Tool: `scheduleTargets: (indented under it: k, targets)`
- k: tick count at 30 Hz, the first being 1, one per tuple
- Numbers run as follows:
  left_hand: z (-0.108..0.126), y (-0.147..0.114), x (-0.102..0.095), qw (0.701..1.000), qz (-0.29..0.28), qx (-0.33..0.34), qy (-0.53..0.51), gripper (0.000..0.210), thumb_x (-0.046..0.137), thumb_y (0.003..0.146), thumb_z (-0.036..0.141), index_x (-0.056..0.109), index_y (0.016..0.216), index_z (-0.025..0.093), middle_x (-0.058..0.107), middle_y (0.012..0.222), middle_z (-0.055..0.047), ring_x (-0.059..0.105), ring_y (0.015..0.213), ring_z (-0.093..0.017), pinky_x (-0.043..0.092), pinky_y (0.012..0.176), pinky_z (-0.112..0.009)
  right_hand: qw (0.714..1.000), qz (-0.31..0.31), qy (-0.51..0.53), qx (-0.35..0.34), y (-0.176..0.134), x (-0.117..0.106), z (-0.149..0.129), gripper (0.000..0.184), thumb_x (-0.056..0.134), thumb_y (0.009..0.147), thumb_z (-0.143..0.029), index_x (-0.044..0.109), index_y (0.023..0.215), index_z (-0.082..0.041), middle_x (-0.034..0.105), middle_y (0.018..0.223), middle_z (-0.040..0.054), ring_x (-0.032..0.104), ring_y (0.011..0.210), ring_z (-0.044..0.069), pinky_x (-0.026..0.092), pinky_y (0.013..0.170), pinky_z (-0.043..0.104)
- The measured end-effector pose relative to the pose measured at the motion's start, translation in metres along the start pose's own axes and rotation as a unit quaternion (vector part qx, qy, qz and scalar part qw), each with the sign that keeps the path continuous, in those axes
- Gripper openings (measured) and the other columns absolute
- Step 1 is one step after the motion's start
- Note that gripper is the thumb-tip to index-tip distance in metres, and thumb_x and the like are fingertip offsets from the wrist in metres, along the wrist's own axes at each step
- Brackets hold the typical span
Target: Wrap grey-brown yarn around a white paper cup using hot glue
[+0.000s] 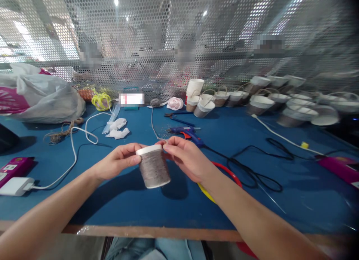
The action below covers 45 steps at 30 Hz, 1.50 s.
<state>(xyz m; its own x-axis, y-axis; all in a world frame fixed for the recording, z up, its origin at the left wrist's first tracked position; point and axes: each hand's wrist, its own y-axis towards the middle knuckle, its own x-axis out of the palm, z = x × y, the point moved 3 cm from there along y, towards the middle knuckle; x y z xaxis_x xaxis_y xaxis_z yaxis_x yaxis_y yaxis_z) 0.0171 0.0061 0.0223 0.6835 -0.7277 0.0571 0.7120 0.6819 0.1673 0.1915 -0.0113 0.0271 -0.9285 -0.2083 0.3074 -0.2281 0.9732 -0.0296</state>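
In the upper right of the frame, handled cups [259,106] with grey-brown sides and white rims crowd the far side of the blue desk [123,211]. Left of them, a stack of white cups [195,86] stands nested one in another. A white and magenta plastic bag [53,97] bulges at the upper left, its contents hidden. The wrapped cup [155,168] is near the centre, held above the desk and slightly tilted; close rows of grey-brown cord cover its side between a white band above and a thin white edge below. The left hand [120,159] grips its upper left side, thumb in front. The right hand [187,155] pinches a thin grey string [152,121] against the cup's upper right edge.
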Motion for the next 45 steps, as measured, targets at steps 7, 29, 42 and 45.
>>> scheduleTargets:
  k: [7,29,42,45]
  targets:
    - [0.0,0.002,-0.004,1.0,0.011,-0.007,-0.005,0.016,0.059,0.075,0.029,0.059,0.08,0.014,0.061,0.098,-0.005,0.053,0.085,-0.015,0.037,0.081,-0.027,1.0,-0.023,0.008,0.0,-0.001,-0.001,-0.002,0.011,0.063,0.068,-0.02,0.053,0.062,-0.018,0.061,0.086,-0.0013,0.054,0.078,0.009,0.042,0.077,0.025]
    - [-0.001,0.003,-0.005,0.999,-0.02,0.004,0.026,0.011,0.053,0.08,0.025,0.058,0.082,0.015,0.058,0.111,-0.005,0.051,0.1,-0.017,0.036,0.088,-0.027,0.979,0.008,-0.181,-0.096,0.002,-0.008,-0.004,0.016,0.059,0.069,-0.024,0.047,0.063,-0.018,0.057,0.079,0.0002,0.05,0.075,0.011,0.037,0.073,0.028]
    - [-0.006,0.009,-0.01,0.968,0.0,0.026,0.249,0.019,0.057,0.076,0.024,0.054,0.094,0.016,0.046,0.128,-0.01,0.038,0.122,-0.022,0.026,0.102,-0.035,0.91,0.023,-0.379,-0.167,0.006,-0.003,0.001,0.012,0.052,0.071,-0.023,0.044,0.063,-0.019,0.056,0.074,0.0023,0.052,0.068,0.014,0.043,0.067,0.03]
    - [-0.002,0.012,-0.001,0.952,0.035,0.038,0.302,0.02,0.061,0.072,0.024,0.054,0.089,0.016,0.05,0.123,-0.011,0.039,0.12,-0.022,0.027,0.101,-0.036,0.9,0.026,-0.397,-0.178,0.007,-0.001,0.003,0.01,0.051,0.07,-0.022,0.044,0.064,-0.019,0.056,0.074,0.0025,0.052,0.067,0.014,0.043,0.067,0.03]
